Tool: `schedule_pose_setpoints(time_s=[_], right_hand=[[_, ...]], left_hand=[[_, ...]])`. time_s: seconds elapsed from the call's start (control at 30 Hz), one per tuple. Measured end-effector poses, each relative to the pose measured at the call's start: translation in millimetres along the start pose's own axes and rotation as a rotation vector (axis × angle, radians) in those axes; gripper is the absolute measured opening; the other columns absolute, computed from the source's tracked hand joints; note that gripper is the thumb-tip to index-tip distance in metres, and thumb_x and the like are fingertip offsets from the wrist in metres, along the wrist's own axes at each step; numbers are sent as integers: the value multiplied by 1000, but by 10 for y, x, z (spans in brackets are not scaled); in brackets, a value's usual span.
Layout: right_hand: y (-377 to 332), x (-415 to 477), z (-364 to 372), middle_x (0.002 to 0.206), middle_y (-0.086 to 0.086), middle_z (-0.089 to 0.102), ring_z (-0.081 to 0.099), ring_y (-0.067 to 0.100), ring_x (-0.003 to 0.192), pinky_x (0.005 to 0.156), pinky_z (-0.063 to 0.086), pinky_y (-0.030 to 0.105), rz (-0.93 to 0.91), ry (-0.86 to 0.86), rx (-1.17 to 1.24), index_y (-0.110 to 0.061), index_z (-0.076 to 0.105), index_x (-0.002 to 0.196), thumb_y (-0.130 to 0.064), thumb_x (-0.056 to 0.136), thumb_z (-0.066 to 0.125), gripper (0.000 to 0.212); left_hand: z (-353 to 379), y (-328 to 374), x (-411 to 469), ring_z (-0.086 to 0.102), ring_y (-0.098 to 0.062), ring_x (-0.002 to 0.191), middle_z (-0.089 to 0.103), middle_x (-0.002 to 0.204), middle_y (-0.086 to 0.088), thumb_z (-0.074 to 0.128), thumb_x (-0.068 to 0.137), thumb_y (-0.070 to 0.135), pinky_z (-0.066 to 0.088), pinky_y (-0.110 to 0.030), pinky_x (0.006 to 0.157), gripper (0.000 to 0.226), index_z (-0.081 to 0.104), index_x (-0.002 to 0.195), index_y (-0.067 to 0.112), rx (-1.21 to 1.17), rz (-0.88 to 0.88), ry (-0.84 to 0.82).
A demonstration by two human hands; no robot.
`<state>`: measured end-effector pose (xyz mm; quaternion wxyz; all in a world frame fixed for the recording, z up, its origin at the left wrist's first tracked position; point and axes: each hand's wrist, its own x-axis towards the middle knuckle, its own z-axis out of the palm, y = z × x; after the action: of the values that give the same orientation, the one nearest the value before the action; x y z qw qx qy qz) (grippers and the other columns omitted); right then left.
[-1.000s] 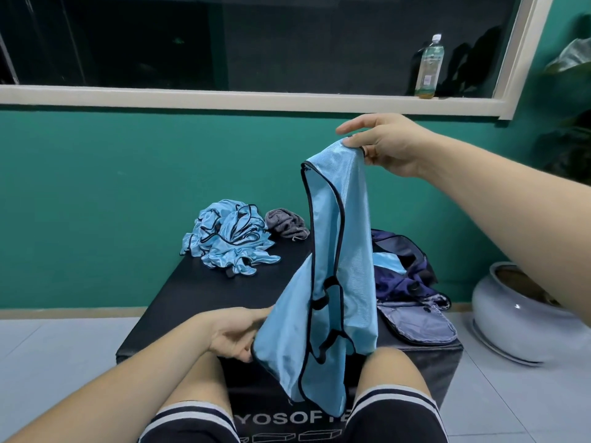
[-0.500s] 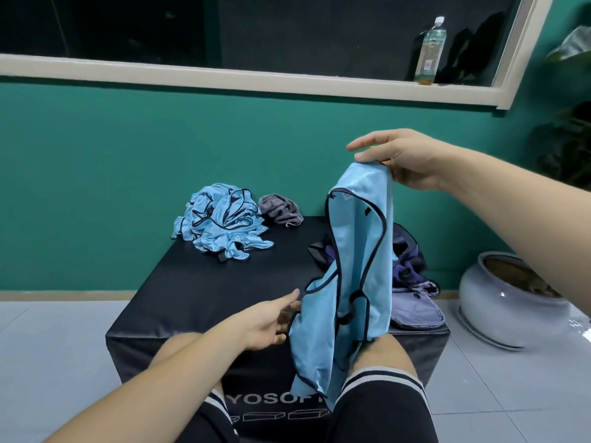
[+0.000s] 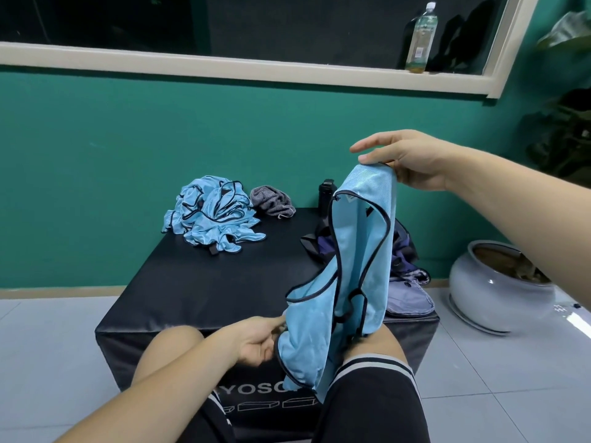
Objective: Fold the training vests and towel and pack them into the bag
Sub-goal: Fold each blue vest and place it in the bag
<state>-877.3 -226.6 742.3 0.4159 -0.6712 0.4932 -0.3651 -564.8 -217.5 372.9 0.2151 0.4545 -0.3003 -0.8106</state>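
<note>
A light blue training vest (image 3: 361, 251) with black trim hangs in the air above the black box (image 3: 224, 282). My right hand (image 3: 406, 161) pinches its top edge at shoulder height. My left hand (image 3: 259, 342) holds the vest's lower edge just above my knees. A crumpled heap of more blue vests (image 3: 211, 219) lies at the box's far left, with a grey towel (image 3: 271, 201) bunched beside it. The dark blue bag (image 3: 406, 282) sits open on the box's right side, partly hidden behind the hanging vest.
A dark bottle (image 3: 326, 195) stands at the box's back edge. A clear bottle (image 3: 420, 39) stands on the window ledge. A white ceramic pot (image 3: 499, 286) sits on the tiled floor to the right, under a plant (image 3: 563, 123).
My right hand has carried the vest rightward and lower. My left hand has let go of the hem, reached forward and taken hold of the lower edge again.
</note>
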Motion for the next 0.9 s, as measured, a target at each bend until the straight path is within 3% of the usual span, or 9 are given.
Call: schedule_pose_setpoints(time_s=[0.03,0.1,0.23,0.3,0.43,0.57,0.7,0.83,0.9], right_hand=[[0,-10,0,100,0,75,65,15,82,73,47,28,2,-2,-8,-22,77,124,-18,92,80,32],[-12,-37,-7,99,-1,76,66,14,81,71,47,26,1,-1,-20,-22,77,125,-18,93,80,32],[-35,-88,-63,98,-2,76,68,11,77,64,52,19,5,15,-17,-22,77,124,-18,93,80,32],[-35,-99,-85,98,-2,76,67,11,77,62,52,18,6,21,-25,-23,77,124,-19,93,80,31],[-38,-118,-90,95,-2,76,68,10,73,59,54,17,7,35,7,-20,76,125,-16,93,79,33],[-65,-116,-73,95,-1,76,68,9,73,57,54,17,-3,36,17,-20,77,124,-15,94,79,31],[-95,-95,-34,96,-2,77,67,10,75,60,55,16,-14,29,17,-20,77,124,-16,93,80,32],[-130,-68,14,97,-2,77,67,11,77,63,55,17,-22,21,18,-22,77,124,-17,93,79,31],[-145,-49,40,97,-2,77,67,12,78,66,53,20,-28,19,21,-21,77,124,-17,93,80,32]], left_hand=[[37,-32,1,65,-21,127,68,141,-8,98,75,42,47,-30,116,86,64,143,3,1,-38,-29],[145,-89,35,63,-24,131,67,143,-10,94,82,40,45,-33,119,74,67,141,3,16,-43,-70],[337,-73,12,56,-21,121,62,143,-2,94,74,58,45,-31,108,74,75,133,18,7,80,-79],[367,-10,-56,55,-19,133,61,151,-11,96,74,54,36,-41,125,82,69,141,15,-44,117,-98],[403,137,-370,59,-36,138,64,145,-21,98,75,32,42,-49,122,76,69,137,0,-53,164,-168],[278,321,-700,63,-36,122,67,131,-21,92,76,31,44,-49,119,63,70,128,4,-71,222,-149],[104,496,-1003,66,-34,94,68,102,-17,90,69,49,54,-42,93,55,72,101,8,-144,301,-101],[-87,587,-1220,61,-36,122,63,139,-18,82,83,41,39,-54,120,63,68,138,13,-228,433,-121],[-156,654,-1322,61,-38,126,62,143,-20,87,76,33,36,-60,122,74,65,143,11,-257,488,-96]])
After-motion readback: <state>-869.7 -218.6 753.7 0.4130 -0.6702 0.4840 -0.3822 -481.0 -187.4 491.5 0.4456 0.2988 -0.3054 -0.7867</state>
